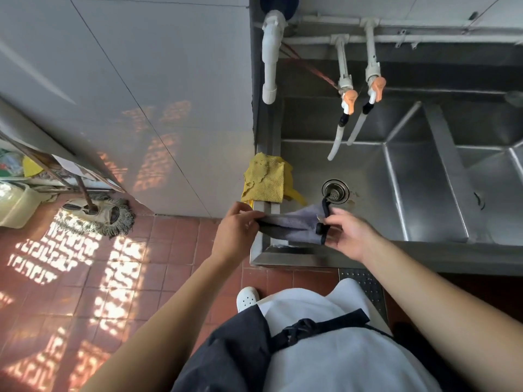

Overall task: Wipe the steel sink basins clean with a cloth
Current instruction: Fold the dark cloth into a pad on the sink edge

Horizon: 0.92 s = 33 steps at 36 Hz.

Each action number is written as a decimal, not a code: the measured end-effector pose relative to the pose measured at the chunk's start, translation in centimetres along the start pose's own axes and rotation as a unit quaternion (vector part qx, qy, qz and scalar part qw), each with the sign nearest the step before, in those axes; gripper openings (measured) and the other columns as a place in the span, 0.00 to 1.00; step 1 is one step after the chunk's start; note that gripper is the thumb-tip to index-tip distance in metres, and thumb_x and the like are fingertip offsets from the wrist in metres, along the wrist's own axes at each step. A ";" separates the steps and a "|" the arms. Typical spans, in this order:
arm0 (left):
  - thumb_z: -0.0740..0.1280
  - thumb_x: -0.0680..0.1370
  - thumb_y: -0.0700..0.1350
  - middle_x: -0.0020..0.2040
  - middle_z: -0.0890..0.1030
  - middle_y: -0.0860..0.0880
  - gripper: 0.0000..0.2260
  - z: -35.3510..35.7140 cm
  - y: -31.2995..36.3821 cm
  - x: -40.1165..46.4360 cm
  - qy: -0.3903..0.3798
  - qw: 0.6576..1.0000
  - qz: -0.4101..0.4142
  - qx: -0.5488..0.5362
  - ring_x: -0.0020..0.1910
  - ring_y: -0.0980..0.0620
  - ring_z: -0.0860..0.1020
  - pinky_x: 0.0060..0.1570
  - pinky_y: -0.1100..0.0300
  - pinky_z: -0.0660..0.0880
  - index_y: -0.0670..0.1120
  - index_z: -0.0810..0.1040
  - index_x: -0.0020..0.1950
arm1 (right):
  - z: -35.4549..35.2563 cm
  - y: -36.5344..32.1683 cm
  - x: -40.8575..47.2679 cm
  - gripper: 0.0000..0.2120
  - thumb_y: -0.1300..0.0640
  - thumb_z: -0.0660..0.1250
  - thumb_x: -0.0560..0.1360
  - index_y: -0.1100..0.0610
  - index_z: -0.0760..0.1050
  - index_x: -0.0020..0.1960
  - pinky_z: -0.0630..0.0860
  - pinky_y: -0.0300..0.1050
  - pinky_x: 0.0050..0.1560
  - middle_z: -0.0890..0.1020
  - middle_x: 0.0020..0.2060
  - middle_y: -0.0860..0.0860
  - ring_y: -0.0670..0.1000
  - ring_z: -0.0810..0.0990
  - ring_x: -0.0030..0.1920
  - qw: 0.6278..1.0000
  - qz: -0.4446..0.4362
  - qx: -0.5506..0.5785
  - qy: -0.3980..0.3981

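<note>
Both hands, left hand [236,230] and right hand [349,236], pinch a soft grey cloth [294,224] stretched over the smooth steel sink [368,193] corner, beside a yellow mesh rag [266,179].

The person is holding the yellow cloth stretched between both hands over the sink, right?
Not quite. In the head view, the cloth stretched between the left hand and the right hand is the grey cloth. The yellow cloth lies draped over the sink edge, untouched.
</note>
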<state>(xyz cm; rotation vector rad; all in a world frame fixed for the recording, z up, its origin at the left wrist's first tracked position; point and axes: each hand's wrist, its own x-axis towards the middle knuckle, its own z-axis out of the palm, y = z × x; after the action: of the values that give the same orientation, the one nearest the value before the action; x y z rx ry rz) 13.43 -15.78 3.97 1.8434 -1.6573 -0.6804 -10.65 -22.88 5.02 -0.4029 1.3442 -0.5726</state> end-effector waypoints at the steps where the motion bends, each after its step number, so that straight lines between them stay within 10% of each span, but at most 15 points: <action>1: 0.68 0.76 0.32 0.52 0.77 0.46 0.13 -0.4 0.2 -0.3 0.023 0.999 0.027 0.007 0.45 0.45 0.79 0.45 0.56 0.77 0.44 0.85 0.57 | -0.3 0.0 0.0 0.20 0.70 0.57 0.79 0.52 0.77 0.61 0.79 0.45 0.32 0.83 0.43 0.55 0.52 0.83 0.38 1.000 -0.015 -0.013 -0.016; 6: 0.73 0.73 0.33 0.50 0.78 0.45 0.15 -0.3 -0.4 -3.6 0.053 0.992 0.085 0.070 0.39 0.48 0.80 0.35 0.58 0.77 0.46 0.85 0.56 | -1.3 2.0 1.2 0.24 0.72 0.63 0.76 0.52 0.74 0.66 0.82 0.50 0.36 0.86 0.41 0.53 0.51 0.84 0.40 0.998 -0.035 -0.057 -0.023; 10: 0.70 0.75 0.35 0.52 0.78 0.45 0.15 2.8 -2.8 -8.1 -0.081 0.990 0.028 0.111 0.44 0.45 0.81 0.36 0.50 0.79 0.47 0.84 0.60 | -1.5 5.6 2.6 0.28 0.73 0.70 0.72 0.56 0.73 0.69 0.76 0.60 0.61 0.80 0.57 0.61 0.61 0.81 0.57 0.968 -0.051 -0.240 0.048; 15: 0.64 0.79 0.38 0.62 0.75 0.48 0.18 5.2 -3.8 -10.6 -0.186 0.977 -0.020 0.103 0.59 0.47 0.77 0.51 0.53 0.77 0.51 0.79 0.68 | -1.2 8.0 2.8 0.21 0.69 0.72 0.70 0.55 0.77 0.62 0.76 0.45 0.50 0.82 0.51 0.57 0.57 0.81 0.51 0.927 -0.108 -0.345 0.102; 24: 0.65 0.77 0.39 0.57 0.83 0.48 0.13 4.3 -1.9 -6.9 -0.037 0.993 0.027 0.105 0.56 0.43 0.79 0.50 0.46 0.80 0.45 0.83 0.60 | -1.1 8.1 1.9 0.28 0.59 0.69 0.72 0.56 0.70 0.72 0.65 0.56 0.67 0.69 0.71 0.59 0.63 0.67 0.69 0.740 -0.276 -0.603 0.113; 28: 0.56 0.83 0.48 0.80 0.60 0.46 0.25 7.9 -0.6 -3.5 -0.112 0.973 0.005 0.199 0.80 0.42 0.56 0.77 0.45 0.53 0.47 0.59 0.80 | 1.2 9.1 3.5 0.27 0.48 0.59 0.80 0.51 0.60 0.78 0.51 0.63 0.74 0.55 0.80 0.52 0.56 0.52 0.79 0.646 -0.304 -0.696 0.081; 33: 0.45 0.83 0.62 0.82 0.43 0.51 0.30 11.2 -4.1 -2.5 -0.179 0.936 -0.011 0.303 0.80 0.51 0.39 0.77 0.44 0.36 0.51 0.45 0.82 | -0.2 11.8 6.4 0.30 0.37 0.42 0.81 0.44 0.44 0.81 0.39 0.67 0.75 0.47 0.81 0.44 0.51 0.42 0.80 0.607 -0.237 -0.756 0.057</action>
<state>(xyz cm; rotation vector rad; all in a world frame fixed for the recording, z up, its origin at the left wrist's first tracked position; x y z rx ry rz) 8.25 -13.85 -6.88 2.2551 -2.2804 -0.5773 -8.23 -17.31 -6.93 -2.1995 1.5725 0.3373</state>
